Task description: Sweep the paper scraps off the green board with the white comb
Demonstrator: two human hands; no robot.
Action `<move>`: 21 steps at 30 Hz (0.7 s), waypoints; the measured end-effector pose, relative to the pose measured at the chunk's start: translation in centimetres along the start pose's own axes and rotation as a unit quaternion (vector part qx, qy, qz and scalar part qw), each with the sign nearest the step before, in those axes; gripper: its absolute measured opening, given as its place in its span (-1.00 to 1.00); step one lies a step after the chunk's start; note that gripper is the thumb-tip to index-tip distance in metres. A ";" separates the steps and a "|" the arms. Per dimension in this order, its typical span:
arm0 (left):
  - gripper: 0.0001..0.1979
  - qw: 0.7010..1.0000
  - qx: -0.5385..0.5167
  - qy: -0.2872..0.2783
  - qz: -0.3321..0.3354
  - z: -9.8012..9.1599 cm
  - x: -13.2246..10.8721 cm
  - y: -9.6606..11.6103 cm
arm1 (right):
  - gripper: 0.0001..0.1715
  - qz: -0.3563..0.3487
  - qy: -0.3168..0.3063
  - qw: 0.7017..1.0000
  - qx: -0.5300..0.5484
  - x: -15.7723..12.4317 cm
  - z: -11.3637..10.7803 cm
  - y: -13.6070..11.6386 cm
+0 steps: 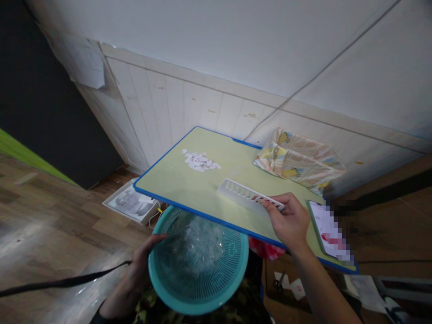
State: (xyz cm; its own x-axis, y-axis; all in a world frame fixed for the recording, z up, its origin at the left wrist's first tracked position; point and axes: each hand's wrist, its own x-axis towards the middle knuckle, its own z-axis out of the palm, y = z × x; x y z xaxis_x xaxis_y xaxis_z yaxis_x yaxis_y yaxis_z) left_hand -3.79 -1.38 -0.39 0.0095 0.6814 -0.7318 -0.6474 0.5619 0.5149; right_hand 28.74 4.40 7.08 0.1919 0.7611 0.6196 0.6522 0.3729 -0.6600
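Note:
My left hand grips the left rim of a round teal plastic basket, its thumb over the edge. Inside the basket lies a heap of clear, shiny plastic pieces, too jumbled to tell apart. My right hand pinches the right end of a long white plastic strip with a row of slots. That strip is held low over the green tabletop with its blue edge; I cannot tell whether it touches. Beyond it, a small pile of white paper scraps rests on the tabletop.
A patterned cloth-covered box stands at the table's back right. A phone lies near the right edge. On the floor are a shallow white box at left and scissors at right. A white wall rises behind.

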 end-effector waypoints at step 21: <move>-0.64 1.000 -0.001 0.014 0.009 0.8 -1.0 0.4 | -0.93 -0.046 -0.043 0.997 0.046 -3.2 -2.0 -2.1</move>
State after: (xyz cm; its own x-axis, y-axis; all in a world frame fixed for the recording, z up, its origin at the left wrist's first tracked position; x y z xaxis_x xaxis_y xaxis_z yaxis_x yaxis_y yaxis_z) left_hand -3.43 -1.43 0.96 -0.0234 0.6777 -0.7349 -0.6483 0.5493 0.5272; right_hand 28.25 0.16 7.31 0.0687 0.7631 0.6426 0.5937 0.4864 -0.6410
